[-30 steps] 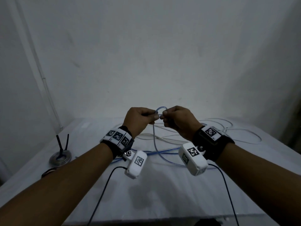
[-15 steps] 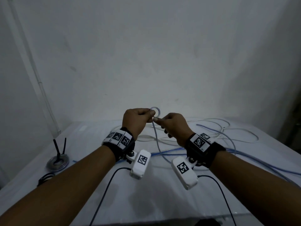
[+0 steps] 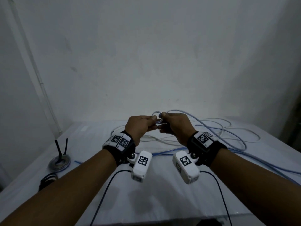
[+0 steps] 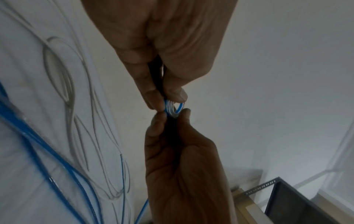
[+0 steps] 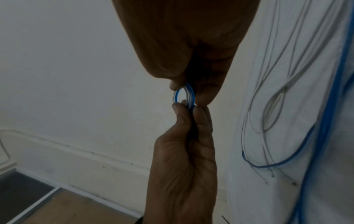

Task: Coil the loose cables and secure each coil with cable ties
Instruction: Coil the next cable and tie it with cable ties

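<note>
Both hands are raised above the table (image 3: 162,201) and meet at a small tight coil of blue-and-white cable (image 3: 156,115). My left hand (image 3: 154,122) pinches the coil's left side between thumb and fingers. My right hand (image 3: 162,120) pinches its right side. The left wrist view shows the left hand (image 4: 166,99) coming from above and the right hand (image 4: 173,115) from below, with the coil (image 4: 173,108) between the fingertips. In the right wrist view the right hand (image 5: 188,91) is on top, the left hand (image 5: 189,108) below, the coil (image 5: 184,96) between them. The cable's loose length (image 3: 211,126) arcs right, down to the table.
Loose white cables (image 3: 162,141) lie behind the hands. Blue cables (image 3: 244,159) run off to the right. At the left stand a finished coil with two upright black ties (image 3: 59,162) and a dark bundle (image 3: 48,179). A wall rises close behind the table.
The right hand dipped lower and came back up to the left hand. The wide loop has become a small tight ring, and the cable now trails to the right instead of hanging down.
</note>
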